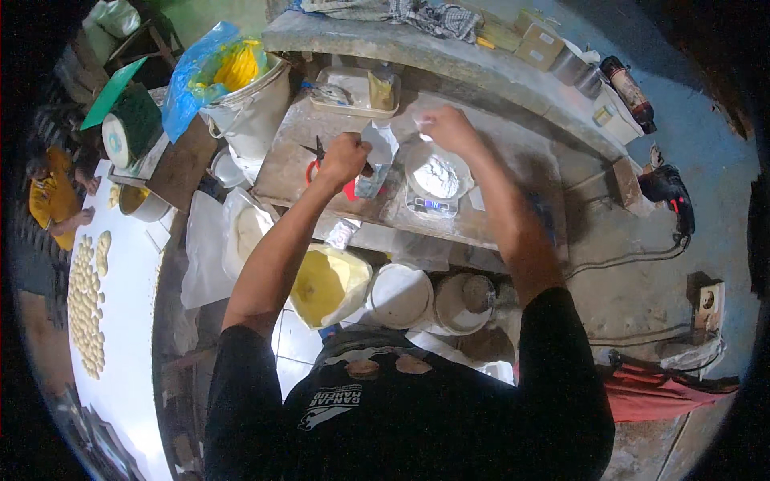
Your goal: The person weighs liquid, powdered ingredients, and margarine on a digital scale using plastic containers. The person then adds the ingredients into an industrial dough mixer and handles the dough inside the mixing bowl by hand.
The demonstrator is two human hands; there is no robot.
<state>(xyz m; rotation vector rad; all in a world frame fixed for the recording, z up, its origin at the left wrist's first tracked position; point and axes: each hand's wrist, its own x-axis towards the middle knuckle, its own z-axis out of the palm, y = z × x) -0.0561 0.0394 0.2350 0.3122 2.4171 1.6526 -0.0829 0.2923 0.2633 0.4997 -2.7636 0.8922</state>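
Left hand (345,159) pinches one silver pouch (382,151) at its fingertips. Right hand (451,128) is by one powder bowl (464,176); can't tell its grip.

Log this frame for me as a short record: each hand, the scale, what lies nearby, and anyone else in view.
Left hand: grips a silvery packet; hand, packet
Right hand: raised beyond the bowl; hand, bowl; a whitish blur at its fingertips is unclear
Scale: digital scale under the bowl, which holds white powder
Left of packet: red-handled scissors
Far side of worktop: shallow tray
Other person: co-worker in yellow, at a white table with pale pieces
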